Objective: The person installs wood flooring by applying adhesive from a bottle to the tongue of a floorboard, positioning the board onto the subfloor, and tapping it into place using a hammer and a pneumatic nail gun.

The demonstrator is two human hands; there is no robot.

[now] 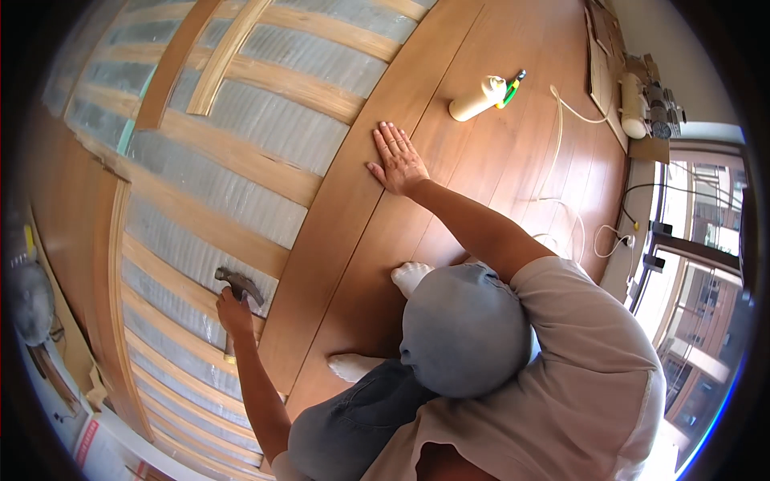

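My left hand (234,311) is closed round a hammer (241,283). The steel head sticks out above my fingers, over the gap between two wooden battens, and a bit of the handle shows below the hand. My right hand (396,163) lies flat with fingers stretched out on the outermost floorboard (353,188), close to the board's exposed edge. Both my feet, in white socks, rest on the laid brown boards.
Pale battens (220,212) run across translucent sheeting on the left, with loose boards (178,64) lying over them. A cream bottle (473,103) lies beside green-handled pliers (512,88) on the boards. A white cord (559,144) trails toward the window (698,321) at right.
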